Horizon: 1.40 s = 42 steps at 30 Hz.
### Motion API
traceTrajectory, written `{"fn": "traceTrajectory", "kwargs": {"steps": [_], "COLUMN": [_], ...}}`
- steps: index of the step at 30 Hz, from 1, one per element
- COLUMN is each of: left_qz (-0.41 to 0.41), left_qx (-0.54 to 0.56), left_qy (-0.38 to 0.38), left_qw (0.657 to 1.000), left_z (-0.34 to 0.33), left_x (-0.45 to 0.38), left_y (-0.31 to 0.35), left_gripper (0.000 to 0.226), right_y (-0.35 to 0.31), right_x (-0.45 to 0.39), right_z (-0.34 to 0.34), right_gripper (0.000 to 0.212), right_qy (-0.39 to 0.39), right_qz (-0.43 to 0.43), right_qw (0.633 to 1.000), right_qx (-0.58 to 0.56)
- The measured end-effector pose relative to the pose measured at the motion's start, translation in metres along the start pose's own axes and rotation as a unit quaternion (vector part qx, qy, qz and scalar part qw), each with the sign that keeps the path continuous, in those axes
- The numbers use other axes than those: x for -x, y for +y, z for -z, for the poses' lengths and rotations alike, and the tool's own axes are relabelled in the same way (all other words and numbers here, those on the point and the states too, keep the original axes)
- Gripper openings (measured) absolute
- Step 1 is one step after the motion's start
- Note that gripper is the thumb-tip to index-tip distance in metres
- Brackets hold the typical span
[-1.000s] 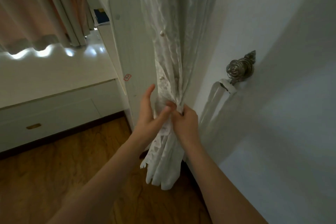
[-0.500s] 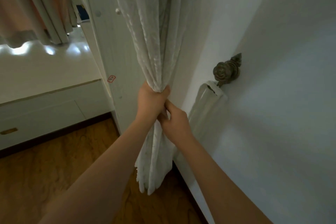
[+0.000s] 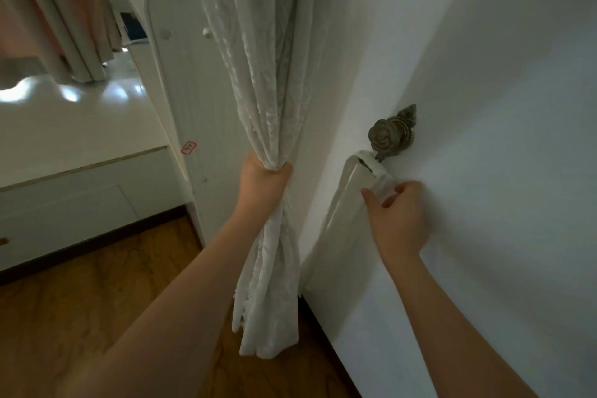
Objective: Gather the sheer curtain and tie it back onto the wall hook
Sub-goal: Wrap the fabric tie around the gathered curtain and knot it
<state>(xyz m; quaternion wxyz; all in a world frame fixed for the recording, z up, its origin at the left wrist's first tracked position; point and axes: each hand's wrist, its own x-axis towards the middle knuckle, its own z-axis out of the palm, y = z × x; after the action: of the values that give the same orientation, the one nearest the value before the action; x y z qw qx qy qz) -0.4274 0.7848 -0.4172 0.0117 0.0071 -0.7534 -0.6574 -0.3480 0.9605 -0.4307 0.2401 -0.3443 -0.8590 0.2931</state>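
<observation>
Curtain position: the sheer curtain (image 3: pixel 258 81) hangs beside the wall corner, bunched into one rope-like column; its hem hangs just above the wood floor (image 3: pixel 80 317).
Left hand: the left hand (image 3: pixel 263 182) is wrapped fully around the bunched column, fingers closed on the cloth.
Right hand: the right hand (image 3: pixel 399 220) pinches the tieback strap (image 3: pixel 350 200) just below the wall hook (image 3: pixel 389 136); thumb and fingers are curled onto the strap's upper edge.
Strap position: one end is looped on the hook stem; the rest hangs flat against the wall (image 3: pixel 484 107).
Curtain handling: judged light, very soft and limp, with no stiffness of its own. Loose folds will likely slip out of a slack grip. The thin weave could snag on the hook's metal petals.
Where to hold: grip the column at hook height, as now, so the strap can pass around it level.
Strap handling: judged a flat, soft cloth band that is light and easy to fold.
Curtain texture: translucent white with a raised leafy pattern and a scalloped lower edge.
Hook form: dark metal, rose-shaped knob on a short stem, hard and ridged.
Nearby: a white arched cabinet door (image 3: pixel 187 90) stands behind the curtain.
</observation>
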Motion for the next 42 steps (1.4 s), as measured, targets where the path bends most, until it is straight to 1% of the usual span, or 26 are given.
{"fn": "traceTrajectory", "kwargs": {"steps": [2,3,4,5,6,7,9,12,14,16,17,19,21,23,25,26,27,29,31,32,33,34,36,38,40,42], "left_qz": [0.001,0.002,0.001,0.001,0.002,0.004,0.005,0.001,-0.002,-0.005,-0.006,-0.003,0.003,0.004,0.006,0.005,0.004,0.001,-0.001,-0.001,-0.001,0.002,0.005,0.001,-0.003,-0.003], "left_qx": [0.002,0.001,0.000,-0.001,-0.003,-0.004,-0.004,-0.005,-0.005,-0.007,-0.009,-0.013,-0.020,-0.026,-0.032,-0.035,-0.039,-0.041,-0.041,-0.042,-0.044,-0.045,-0.045,-0.049,-0.052,-0.054], "left_qy": [-0.001,0.001,0.003,0.003,0.004,0.005,0.005,0.004,0.000,-0.006,-0.008,-0.011,-0.011,-0.003,0.003,0.003,0.003,0.005,0.002,-0.001,-0.003,-0.004,-0.009,-0.009,-0.005,-0.006], "left_qw": [1.000,1.000,1.000,1.000,1.000,1.000,1.000,1.000,1.000,1.000,1.000,1.000,1.000,1.000,0.999,0.999,0.999,0.999,0.999,0.999,0.999,0.999,0.999,0.999,0.999,0.999], "left_z": [0.002,0.003,0.005,0.006,0.007,0.008,0.011,0.015,0.016,0.016,0.016,0.017,0.020,0.025,0.033,0.037,0.040,0.046,0.050,0.051,0.051,0.051,0.051,0.049,0.049,0.049], "left_x": [0.000,0.000,-0.001,-0.001,0.000,0.000,-0.001,-0.002,-0.003,-0.002,-0.002,-0.002,-0.002,-0.004,-0.005,-0.006,-0.007,-0.007,-0.007,-0.007,-0.007,-0.007,-0.008,-0.009,-0.009,-0.009], "left_y": [-0.002,-0.002,-0.003,-0.003,-0.004,-0.004,-0.004,-0.003,-0.003,-0.003,-0.003,-0.003,-0.003,-0.004,-0.006,-0.006,-0.006,-0.005,-0.004,-0.004,-0.005,-0.006,-0.007,-0.008,-0.007,-0.007], "left_gripper": [0.031,0.031,0.031,0.031,0.031,0.032,0.032,0.030,0.032,0.031,0.031,0.030,0.024,0.019,0.015,0.013,0.012,0.012,0.015,0.016,0.015,0.014,0.013,0.013,0.013,0.013], "right_y": [-0.002,-0.004,-0.006,-0.008,-0.009,-0.009,-0.008,-0.013,-0.022,-0.035,-0.044,-0.064,-0.084,-0.099,-0.111,-0.116,-0.121,-0.128,-0.129,-0.126,-0.122,-0.118,-0.109,-0.103,-0.101,-0.102], "right_x": [-0.001,-0.003,-0.006,-0.009,-0.012,-0.014,-0.015,-0.013,-0.011,-0.009,-0.007,-0.006,-0.007,-0.009,-0.013,-0.015,-0.016,-0.018,-0.018,-0.018,-0.017,-0.015,-0.012,-0.013,-0.015,-0.017], "right_z": [-0.006,-0.009,-0.013,-0.014,-0.015,-0.014,-0.009,0.002,0.010,0.013,0.013,0.008,0.001,-0.004,-0.007,-0.005,-0.003,0.002,0.002,-0.001,-0.005,-0.008,-0.014,-0.015,-0.014,-0.011], "right_gripper": [0.052,0.047,0.039,0.028,0.017,0.013,0.018,0.017,0.020,0.032,0.036,0.036,0.029,0.016,0.019,0.020,0.021,0.025,0.023,0.021,0.019,0.017,0.014,0.013,0.013,0.013], "right_qy": [-0.011,-0.025,-0.041,-0.058,-0.071,-0.079,-0.092,-0.096,-0.117,-0.143,-0.160,-0.186,-0.200,-0.206,-0.215,-0.225,-0.241,-0.287,-0.321,-0.328,-0.330,-0.326,-0.330,-0.352,-0.374,-0.405], "right_qz": [-0.001,-0.017,-0.046,-0.085,-0.127,-0.167,-0.203,-0.203,-0.223,-0.217,-0.208,-0.187,-0.158,-0.136,-0.118,-0.109,-0.103,-0.105,-0.145,-0.175,-0.201,-0.216,-0.215,-0.200,-0.197,-0.200], "right_qw": [1.000,0.999,0.995,0.982,0.962,0.941,0.922,0.912,0.873,0.824,0.805,0.793,0.811,0.836,0.847,0.844,0.830,0.787,0.740,0.724,0.721,0.738,0.795,0.835,0.845,0.830], "right_qx": [0.003,-0.024,-0.083,-0.161,-0.232,-0.283,-0.317,-0.344,-0.418,-0.504,-0.532,-0.549,-0.527,-0.490,-0.471,-0.475,-0.492,-0.535,-0.572,-0.581,-0.575,-0.549,-0.461,-0.372,-0.328,-0.325]}}
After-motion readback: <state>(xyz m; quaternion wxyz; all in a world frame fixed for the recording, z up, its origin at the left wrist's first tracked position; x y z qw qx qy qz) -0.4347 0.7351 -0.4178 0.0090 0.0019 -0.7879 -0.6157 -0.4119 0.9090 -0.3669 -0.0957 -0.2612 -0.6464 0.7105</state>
